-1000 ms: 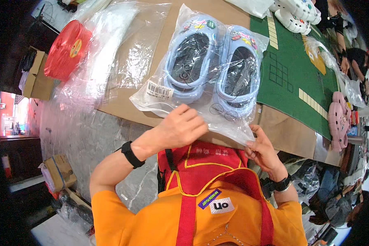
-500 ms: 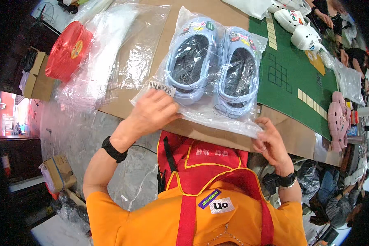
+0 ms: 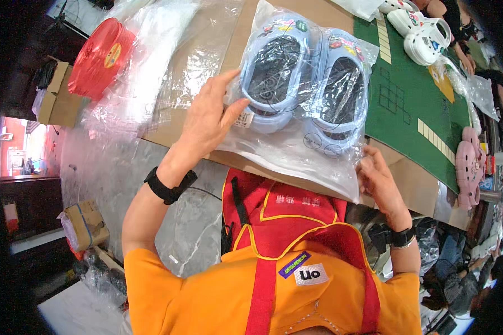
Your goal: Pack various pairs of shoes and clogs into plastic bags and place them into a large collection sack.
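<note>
A pair of light blue clogs (image 3: 334, 120) with colourful charms lies in a clear plastic bag (image 3: 296, 155) at the table's near edge. Both toes point away from me. My left hand (image 3: 207, 114) rests at the bag's left side, fingers stretched out and thumb apart, beside a white barcode label (image 3: 243, 118). At the bag's lower right edge, the curled fingers of my right hand (image 3: 379, 177) pinch the plastic. The bag's open or sealed state is hard to make out.
Left on the brown table (image 3: 221, 61) lie clear plastic bags (image 3: 165, 39) and a stack of red discs (image 3: 98, 58). A green mat (image 3: 405, 120) covers the right side. White clogs (image 3: 422, 42) and pink clogs (image 3: 468, 167) sit along it. Another person's hand (image 3: 465, 58) shows at far right.
My left hand has moved up along the bag's left side, its fingers now stretched out, uncovering more of the lower left edge. My right hand stays at the lower right edge.
</note>
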Tool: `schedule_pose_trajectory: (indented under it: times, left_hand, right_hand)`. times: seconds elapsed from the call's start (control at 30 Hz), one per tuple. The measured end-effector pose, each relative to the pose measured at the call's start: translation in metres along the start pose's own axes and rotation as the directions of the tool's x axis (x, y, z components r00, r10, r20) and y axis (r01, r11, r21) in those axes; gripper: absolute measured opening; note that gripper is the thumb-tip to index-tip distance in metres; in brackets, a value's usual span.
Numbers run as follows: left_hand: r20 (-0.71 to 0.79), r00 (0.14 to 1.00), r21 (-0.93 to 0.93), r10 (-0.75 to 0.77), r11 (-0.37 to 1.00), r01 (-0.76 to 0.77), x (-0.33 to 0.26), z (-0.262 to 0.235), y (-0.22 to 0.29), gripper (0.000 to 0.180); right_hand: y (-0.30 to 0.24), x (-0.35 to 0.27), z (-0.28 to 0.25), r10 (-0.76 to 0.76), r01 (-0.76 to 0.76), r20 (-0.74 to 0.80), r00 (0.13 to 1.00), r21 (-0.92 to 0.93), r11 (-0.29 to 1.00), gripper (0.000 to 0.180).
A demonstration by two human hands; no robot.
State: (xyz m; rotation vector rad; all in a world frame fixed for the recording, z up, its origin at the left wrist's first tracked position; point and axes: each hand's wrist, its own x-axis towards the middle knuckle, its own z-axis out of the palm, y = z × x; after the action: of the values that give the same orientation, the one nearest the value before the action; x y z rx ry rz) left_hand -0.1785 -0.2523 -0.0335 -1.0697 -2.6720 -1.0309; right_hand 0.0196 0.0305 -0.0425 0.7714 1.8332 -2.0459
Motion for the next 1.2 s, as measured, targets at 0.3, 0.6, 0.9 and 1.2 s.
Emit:
schedule_pose_trajectory:
  times: [0.3, 0.6, 0.9, 1.2]
  left_hand:
    - [0.369, 0.902, -0.491, -0.223, 0.777, 0.393, 0.033, -0.001, -0.004, 0.073]
    - [0.426, 0.875, -0.699, -0.230, 0.530, 0.479, 0.048, 0.017, -0.007, 0.082]
    - [0.436, 0.863, -0.747, -0.253, 0.433, 0.505, 0.032, 0.011, 0.023, 0.081]
    - [0.417, 0.898, -0.769, -0.140, 0.472, 0.430, 0.034, 0.009, 0.069, 0.080]
  right_hand:
    - [-0.054, 0.043, -0.002, -0.306, 0.301, -0.152, 0.940, -0.056, 0.952, 0.071]
    - [-0.066, 0.061, 0.020, -0.264, 0.276, -0.102, 0.959, 0.128, 0.953, 0.090]
    - [-0.072, 0.043, -0.001, -0.381, 0.382, -0.060, 0.923, 0.008, 0.924, 0.085]
    - [-0.056, 0.002, -0.031, -0.301, 0.320, -0.107, 0.948, 0.291, 0.902, 0.104]
